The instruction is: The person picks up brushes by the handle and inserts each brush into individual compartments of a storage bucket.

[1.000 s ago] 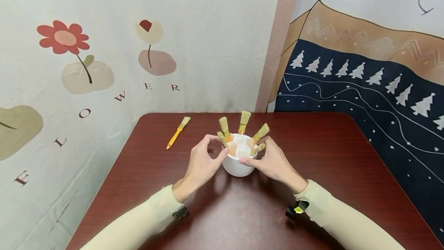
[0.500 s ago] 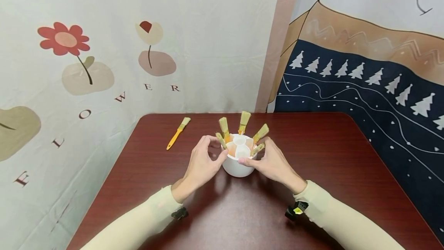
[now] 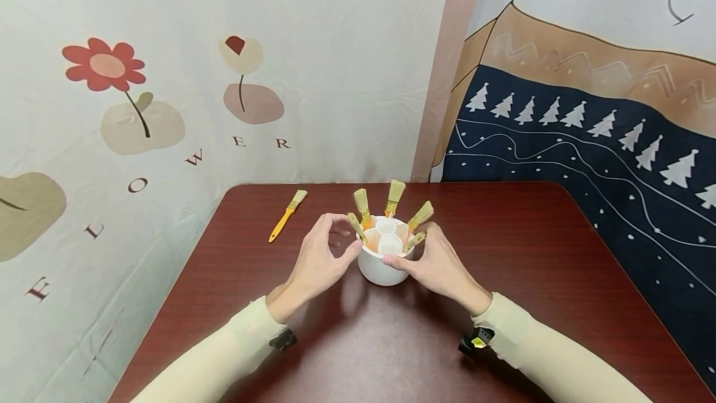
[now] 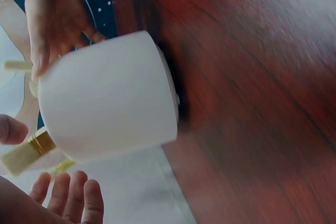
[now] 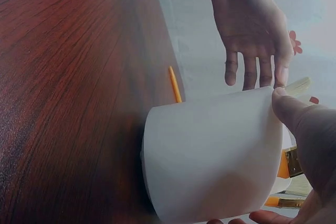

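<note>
A round white brush holder (image 3: pixel 383 271) with divided compartments stands on the table, several paintbrushes (image 3: pixel 395 193) leaning outward in it, bristles up. My right hand (image 3: pixel 444 266) grips its right side, thumb on the front rim and fingers round the wall, as the right wrist view also shows. My left hand (image 3: pixel 317 260) is by the left side with fingers spread and relaxed. In the left wrist view a gap shows between those fingers (image 4: pixel 71 195) and the holder wall (image 4: pixel 110 98). Brush handles are mostly hidden inside the holder.
A single paintbrush (image 3: pixel 288 216) with a yellow handle lies at the back left of the dark red table (image 3: pixel 380 353). Behind the table hang a pale flower-printed cloth (image 3: pixel 347 79) and a navy cloth (image 3: pixel 520 148) with white trees.
My left hand has drawn back slightly to the left, off the holder. The right hand keeps its grip, and the holder and brushes stay nearly in place.
</note>
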The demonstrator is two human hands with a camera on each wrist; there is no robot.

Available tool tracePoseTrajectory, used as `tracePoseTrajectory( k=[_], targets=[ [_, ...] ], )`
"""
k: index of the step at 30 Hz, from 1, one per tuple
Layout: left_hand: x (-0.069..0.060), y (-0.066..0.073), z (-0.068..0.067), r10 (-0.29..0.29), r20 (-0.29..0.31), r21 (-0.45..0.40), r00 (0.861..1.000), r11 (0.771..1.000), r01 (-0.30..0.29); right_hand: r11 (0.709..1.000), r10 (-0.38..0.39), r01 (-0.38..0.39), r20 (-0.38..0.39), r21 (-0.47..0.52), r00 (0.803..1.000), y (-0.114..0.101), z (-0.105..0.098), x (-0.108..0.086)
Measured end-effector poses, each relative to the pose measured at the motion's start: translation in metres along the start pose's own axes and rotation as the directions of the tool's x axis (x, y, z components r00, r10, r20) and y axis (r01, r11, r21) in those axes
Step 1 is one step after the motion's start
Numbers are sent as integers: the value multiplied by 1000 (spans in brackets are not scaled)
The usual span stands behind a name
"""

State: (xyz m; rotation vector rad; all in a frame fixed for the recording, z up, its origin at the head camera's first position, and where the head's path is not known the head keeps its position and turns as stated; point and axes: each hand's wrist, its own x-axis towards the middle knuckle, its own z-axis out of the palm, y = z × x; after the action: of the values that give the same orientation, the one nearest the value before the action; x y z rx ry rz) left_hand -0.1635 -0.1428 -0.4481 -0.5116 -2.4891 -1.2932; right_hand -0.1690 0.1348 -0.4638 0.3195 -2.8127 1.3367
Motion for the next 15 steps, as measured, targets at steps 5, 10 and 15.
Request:
tracePoseTrajectory(
  k=[5,10,15],
  targets=[
    [3,-8,-10,20,-10,18,1000,1000,-20,999,36,-35,20,-37,999,0,-3,1],
    [6,-22,-18,22,-38,59,999,998,-19,999,16,-14,39,-44,999,2,-9,2],
    [11,-37,-26,-13,-29,89,999,996,15,999,-7,2,97,43,995,11,-15,4]
  ],
)
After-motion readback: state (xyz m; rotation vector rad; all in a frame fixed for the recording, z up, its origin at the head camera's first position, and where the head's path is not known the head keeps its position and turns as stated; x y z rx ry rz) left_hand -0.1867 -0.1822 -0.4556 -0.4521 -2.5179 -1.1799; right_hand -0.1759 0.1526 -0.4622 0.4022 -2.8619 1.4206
